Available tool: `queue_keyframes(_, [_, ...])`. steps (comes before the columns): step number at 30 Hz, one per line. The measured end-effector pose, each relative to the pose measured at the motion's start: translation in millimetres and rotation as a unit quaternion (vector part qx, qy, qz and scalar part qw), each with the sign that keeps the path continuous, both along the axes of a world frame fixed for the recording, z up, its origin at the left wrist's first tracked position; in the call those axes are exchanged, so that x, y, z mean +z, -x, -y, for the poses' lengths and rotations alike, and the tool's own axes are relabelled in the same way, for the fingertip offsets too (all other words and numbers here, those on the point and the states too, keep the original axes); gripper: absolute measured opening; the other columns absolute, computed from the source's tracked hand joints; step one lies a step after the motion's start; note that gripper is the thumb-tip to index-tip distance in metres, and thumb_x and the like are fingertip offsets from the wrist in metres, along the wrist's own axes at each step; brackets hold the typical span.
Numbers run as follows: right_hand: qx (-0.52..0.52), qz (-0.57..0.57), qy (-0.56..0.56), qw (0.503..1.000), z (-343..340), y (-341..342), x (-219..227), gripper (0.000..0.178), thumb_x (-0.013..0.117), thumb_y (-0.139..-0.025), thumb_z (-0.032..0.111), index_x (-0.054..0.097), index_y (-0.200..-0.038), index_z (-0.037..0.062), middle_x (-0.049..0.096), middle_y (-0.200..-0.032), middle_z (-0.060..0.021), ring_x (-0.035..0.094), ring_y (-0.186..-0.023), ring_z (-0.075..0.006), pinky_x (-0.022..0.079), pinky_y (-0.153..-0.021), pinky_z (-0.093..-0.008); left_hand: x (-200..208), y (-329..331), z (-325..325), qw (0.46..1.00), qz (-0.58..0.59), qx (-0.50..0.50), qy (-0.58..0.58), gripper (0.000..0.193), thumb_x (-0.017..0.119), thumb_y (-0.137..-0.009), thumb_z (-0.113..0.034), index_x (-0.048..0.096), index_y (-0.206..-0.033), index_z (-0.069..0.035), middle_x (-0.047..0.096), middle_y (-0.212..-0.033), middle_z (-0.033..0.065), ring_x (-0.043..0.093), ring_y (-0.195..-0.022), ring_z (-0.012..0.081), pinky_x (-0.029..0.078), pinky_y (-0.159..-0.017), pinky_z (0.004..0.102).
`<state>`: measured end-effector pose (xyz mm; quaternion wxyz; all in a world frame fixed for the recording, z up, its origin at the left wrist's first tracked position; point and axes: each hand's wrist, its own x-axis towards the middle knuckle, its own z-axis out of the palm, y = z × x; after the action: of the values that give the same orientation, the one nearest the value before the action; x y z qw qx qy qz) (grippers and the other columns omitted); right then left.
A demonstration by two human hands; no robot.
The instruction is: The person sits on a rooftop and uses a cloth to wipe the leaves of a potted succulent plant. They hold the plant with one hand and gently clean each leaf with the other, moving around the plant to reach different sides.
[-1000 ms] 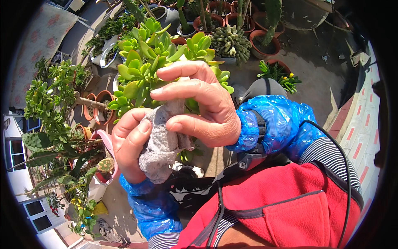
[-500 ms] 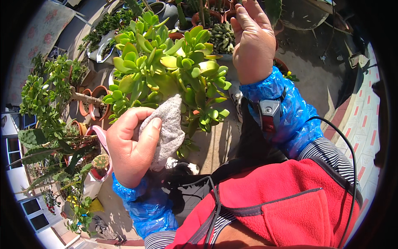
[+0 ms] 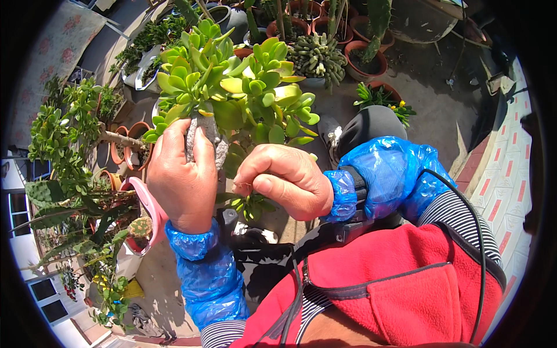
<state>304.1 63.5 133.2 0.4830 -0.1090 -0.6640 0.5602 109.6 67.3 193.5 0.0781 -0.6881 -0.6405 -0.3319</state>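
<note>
A crumpled grey cloth (image 3: 219, 145) is gripped in my left hand (image 3: 183, 180), pressed up against the lower leaves of a large jade plant (image 3: 232, 87). The plant has thick, glossy green leaves, some edged with red. My right hand (image 3: 290, 181) is closed beside the cloth, its fingers curled in and the thumb drawn towards them. It lies in front of the lower leaves (image 3: 249, 206). Whether anything is pinched in its fingertips cannot be made out. Blue plastic sleeve covers (image 3: 386, 174) are on both my forearms.
On the left stand a second leafy succulent (image 3: 61, 127), a pink-rimmed pot (image 3: 152, 203) and a prickly pear pad (image 3: 139, 226). Behind are a clustered cactus (image 3: 319, 57), terracotta pots (image 3: 366, 69) and a small yellow-flowered plant (image 3: 383, 101). A black cable (image 3: 478, 232) hangs along my right side.
My right hand has come down from the upper right, from outstretched fingers to curled ones beside the cloth. My left hand has moved slightly up with the cloth, which is now bunched against the leaves.
</note>
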Motion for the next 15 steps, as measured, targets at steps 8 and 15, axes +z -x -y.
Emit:
queue_keyframes(8, [-0.118,-0.055,0.298,0.946,-5,44,-13,0.068,0.066,-0.102,0.013,0.031,-0.157,-0.0043,0.043,-0.150,-0.0168,0.050,-0.138,-0.0262,0.045,-0.116,-0.0389,-2,3,-11,1.000,0.016,0.018,-0.007,0.021,0.076,-0.089,-0.012,0.074,-0.108,-0.003,0.074,-0.101,0.0153,0.073,-0.089,0.0348,0.058,-0.079,0.0419])
queue_keyframes(15, [-0.216,-0.123,0.305,0.920,-13,56,-9,0.059,0.067,-0.102,0.012,0.044,-0.154,0.0017,0.047,-0.137,-0.0121,0.053,-0.123,-0.0205,0.047,-0.108,-0.0329,-1,-2,-11,0.999,0.022,-0.009,-0.022,0.020,0.076,-0.090,-0.013,0.075,-0.107,-0.002,0.074,-0.100,0.0155,0.072,-0.089,0.0347,0.057,-0.080,0.0421])
